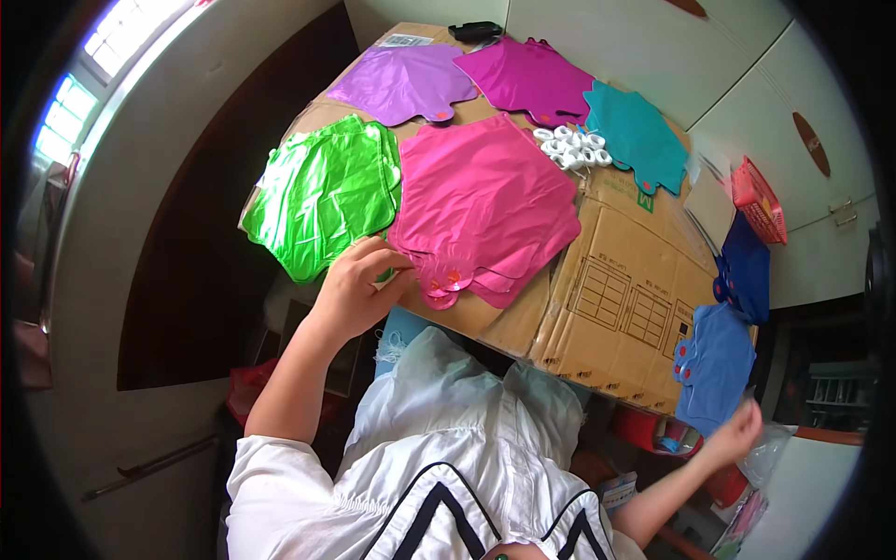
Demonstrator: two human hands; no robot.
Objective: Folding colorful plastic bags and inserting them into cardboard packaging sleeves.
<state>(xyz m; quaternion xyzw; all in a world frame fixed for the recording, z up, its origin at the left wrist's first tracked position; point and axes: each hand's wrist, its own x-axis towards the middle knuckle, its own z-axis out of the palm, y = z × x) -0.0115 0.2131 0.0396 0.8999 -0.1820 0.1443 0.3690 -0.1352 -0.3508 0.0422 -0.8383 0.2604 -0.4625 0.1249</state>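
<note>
My left hand point(359, 285) is at the near edge of the cardboard point(611, 224), the thumb and forefinger drawn narrow beside the rounded, red-marked end of the pink stack point(490, 201); I cannot tell whether they pinch a layer; the stack lies just beyond and to the right of these fingers, its rounded end toward the near edge; the shiny green stack point(322, 196) lies along the left edge, its near part partly behind my knuckles; my right hand point(739, 429) is out past the near right corner, fingers curled and blurred, close to the lower end of the light blue pieces point(714, 364); I cannot tell whether it holds anything; the dark blue pieces point(749, 271) lie just past those, by the right edge, with a red basket point(761, 205) beyond; along the far edge run the purple stack point(401, 82), the magenta stack point(527, 79) and, toward the far right corner, the teal stack point(639, 135); a cluster of white rings point(571, 147) sits between pink and teal.
</note>
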